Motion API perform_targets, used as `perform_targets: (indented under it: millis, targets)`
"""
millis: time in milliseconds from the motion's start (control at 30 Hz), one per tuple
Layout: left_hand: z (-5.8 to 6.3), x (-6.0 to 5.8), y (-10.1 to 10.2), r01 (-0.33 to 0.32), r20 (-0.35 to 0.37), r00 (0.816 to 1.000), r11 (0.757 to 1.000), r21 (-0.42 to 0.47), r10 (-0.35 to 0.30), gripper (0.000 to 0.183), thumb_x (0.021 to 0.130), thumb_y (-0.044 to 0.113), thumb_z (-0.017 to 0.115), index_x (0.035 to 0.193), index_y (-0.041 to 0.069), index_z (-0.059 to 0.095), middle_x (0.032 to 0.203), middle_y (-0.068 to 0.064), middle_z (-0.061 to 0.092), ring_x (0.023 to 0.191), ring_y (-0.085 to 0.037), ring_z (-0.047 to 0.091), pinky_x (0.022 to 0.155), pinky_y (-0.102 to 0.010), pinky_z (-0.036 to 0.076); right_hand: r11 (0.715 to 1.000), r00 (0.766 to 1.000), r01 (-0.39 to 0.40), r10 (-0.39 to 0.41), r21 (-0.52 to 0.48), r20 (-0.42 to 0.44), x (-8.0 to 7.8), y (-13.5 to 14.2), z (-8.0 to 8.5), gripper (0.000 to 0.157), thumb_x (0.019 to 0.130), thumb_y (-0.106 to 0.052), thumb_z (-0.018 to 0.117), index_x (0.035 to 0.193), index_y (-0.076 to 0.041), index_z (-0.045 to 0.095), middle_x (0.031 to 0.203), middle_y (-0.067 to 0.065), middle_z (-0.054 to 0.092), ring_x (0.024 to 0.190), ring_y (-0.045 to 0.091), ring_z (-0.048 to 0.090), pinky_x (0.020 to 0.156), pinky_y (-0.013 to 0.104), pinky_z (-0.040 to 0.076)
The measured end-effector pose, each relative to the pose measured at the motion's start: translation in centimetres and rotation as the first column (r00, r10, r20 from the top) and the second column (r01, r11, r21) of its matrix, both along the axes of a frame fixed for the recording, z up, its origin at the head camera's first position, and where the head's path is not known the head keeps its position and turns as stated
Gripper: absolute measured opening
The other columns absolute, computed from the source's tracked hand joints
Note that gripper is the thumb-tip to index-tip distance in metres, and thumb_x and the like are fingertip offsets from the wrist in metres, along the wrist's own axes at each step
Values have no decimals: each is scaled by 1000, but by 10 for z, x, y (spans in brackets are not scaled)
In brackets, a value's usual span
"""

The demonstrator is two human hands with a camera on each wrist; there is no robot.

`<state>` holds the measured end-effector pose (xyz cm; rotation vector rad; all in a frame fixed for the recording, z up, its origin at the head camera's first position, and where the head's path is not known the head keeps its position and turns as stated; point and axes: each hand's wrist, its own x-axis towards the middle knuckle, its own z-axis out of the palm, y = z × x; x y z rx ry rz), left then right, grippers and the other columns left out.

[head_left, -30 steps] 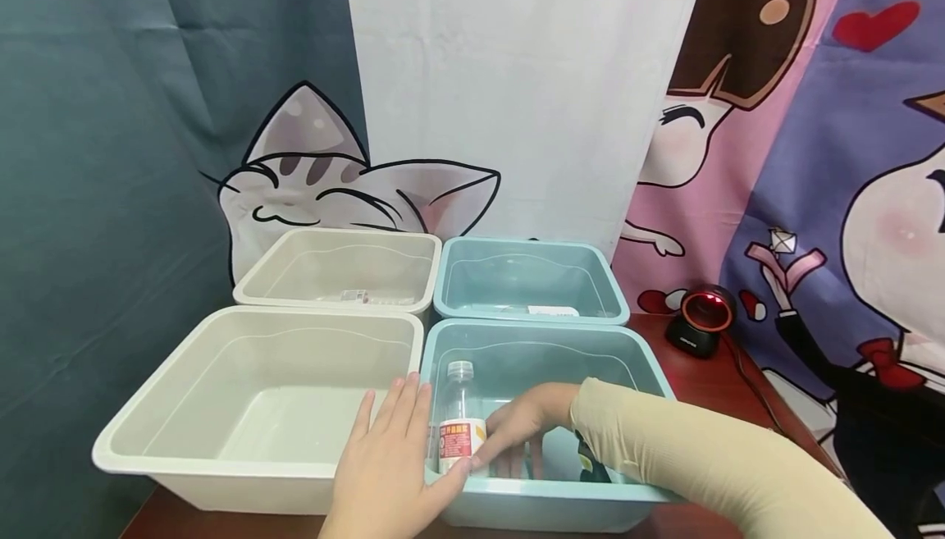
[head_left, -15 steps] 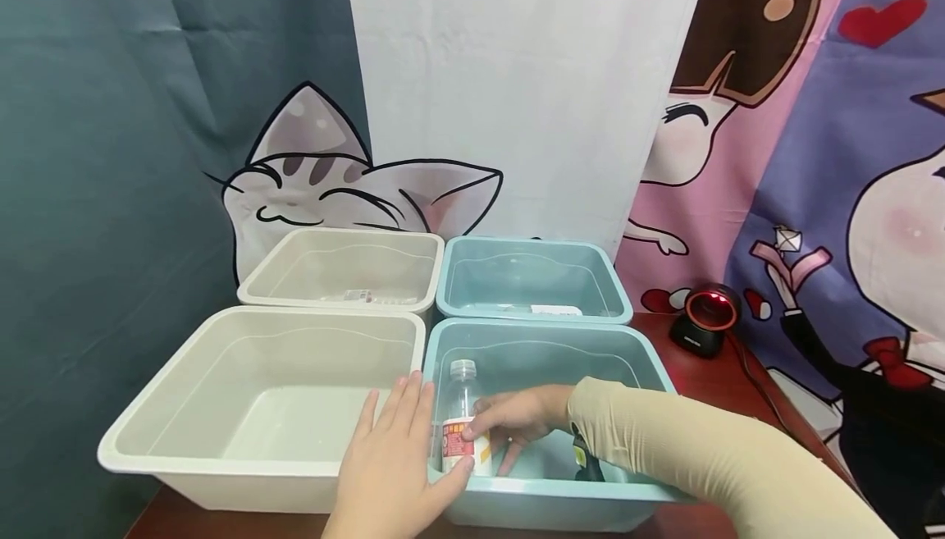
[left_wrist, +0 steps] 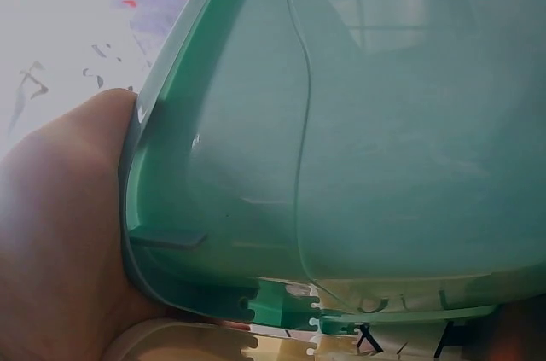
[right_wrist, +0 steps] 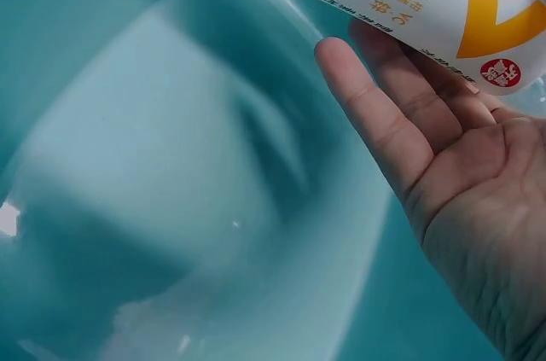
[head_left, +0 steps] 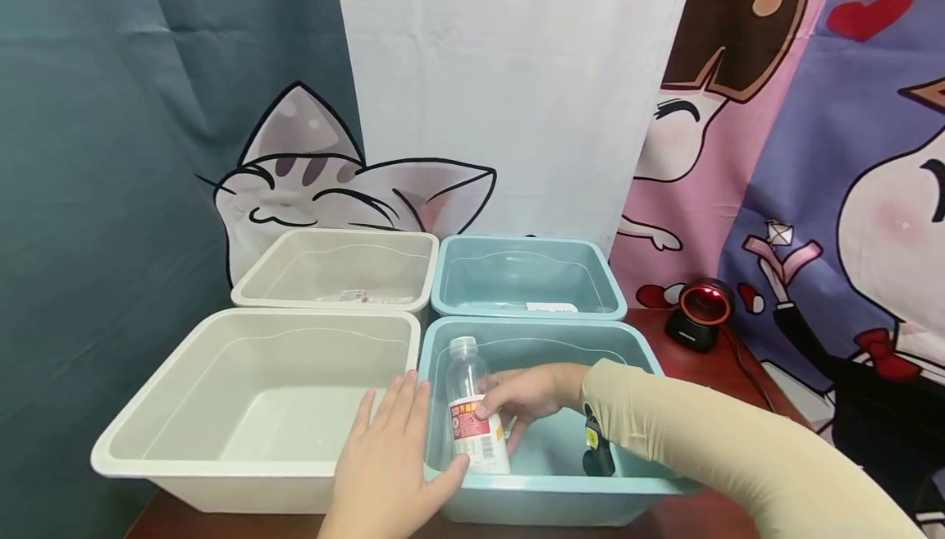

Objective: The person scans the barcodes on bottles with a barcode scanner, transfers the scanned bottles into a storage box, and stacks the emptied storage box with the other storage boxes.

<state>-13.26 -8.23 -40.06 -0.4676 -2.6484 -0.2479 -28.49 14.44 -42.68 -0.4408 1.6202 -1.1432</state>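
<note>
A clear plastic bottle (head_left: 472,424) with a white cap and a red, white and yellow label tilts slightly inside the front blue bin (head_left: 546,486). My right hand (head_left: 527,395) grips it round the label from the right, the thumb on the near side. In the right wrist view, the bottle's label (right_wrist: 409,2) lies against the fingers of my right hand (right_wrist: 444,139). My left hand (head_left: 387,457) lies flat with straight fingers at the near corner where the front blue bin meets the front cream bin (head_left: 221,469); the left wrist view shows it against the blue rim.
Behind stand a second cream bin (head_left: 332,235) and a second blue bin (head_left: 531,245), each with a labelled item low inside. A black scanner (head_left: 701,313) glowing red sits on the brown table (head_left: 657,330) at right, its cable trailing forward. Printed curtains hang behind.
My right hand has moved onto the bottle's label and closed round it. The bottle has risen a little and tilted, its cap higher than before. The left hand stays put.
</note>
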Motion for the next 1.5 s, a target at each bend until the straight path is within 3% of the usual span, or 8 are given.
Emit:
perform_targets:
  millis: [367,500,600,733,867,967,1167,1500]
  targets:
    - [-3,0,-2,-2,-34,999,1000,15,2,86,84,65,62,139,0,57,148,-16,53,139,-31,48,117,-56,29,994,993,51,-61,-98,-102,1,10,20,56,93,-38,55,139,-7,48,117,11,69,109,26,67,90,51,57]
    - [-4,0,-2,1,-48,999,1000,25,1,85,84,64,63,139,-1,57,147,-16,54,138,-32,49,117,-56,29,984,984,82,-105,-155,-146,1,11,27,52,90,-39,56,130,-5,54,111,9,70,104,23,68,94,44,55]
    - [-6,-1,-3,0,-57,998,1000,22,1,85,83,65,63,138,-1,58,147,-16,54,138,-32,49,117,-56,29,976,979,78,-114,-201,-170,1,14,34,49,88,-39,60,122,-3,58,104,8,71,97,21,69,89,39,57]
    - [-6,-1,-3,-1,-62,998,1000,21,2,86,82,65,64,137,-1,58,146,-16,55,137,-32,50,116,-56,29,961,980,86,-129,-264,-151,-1,20,43,49,88,-38,64,123,-4,56,107,11,71,95,24,70,87,39,58]
    - [-6,-1,-3,0,-58,998,1000,21,1,86,82,64,64,137,-1,59,146,-16,55,138,-32,50,116,-56,30,935,975,153,-195,-319,-104,0,25,53,50,94,-36,62,132,-5,49,115,14,69,99,31,70,89,44,58]
    - [-6,-1,-2,-3,-47,999,1000,18,4,85,83,65,63,138,-1,58,147,-16,54,138,-31,49,116,-56,30,922,956,218,-268,-320,-122,-1,30,64,53,99,-45,55,131,-4,49,110,11,70,96,27,70,85,42,59]
    - [-6,-1,-2,-5,-47,999,1000,23,6,85,83,64,64,138,0,59,147,-15,54,138,-31,49,116,-56,31,904,916,312,-368,-293,-161,-6,40,85,77,98,-70,37,132,-1,48,106,8,70,92,23,69,79,38,59]
    - [-6,0,0,-1,-53,999,1000,26,2,85,83,64,62,138,0,58,147,-15,54,139,-31,49,117,-55,29,861,848,405,-479,-306,-227,-25,79,102,83,99,-72,28,133,2,44,107,8,67,93,21,68,77,38,59]
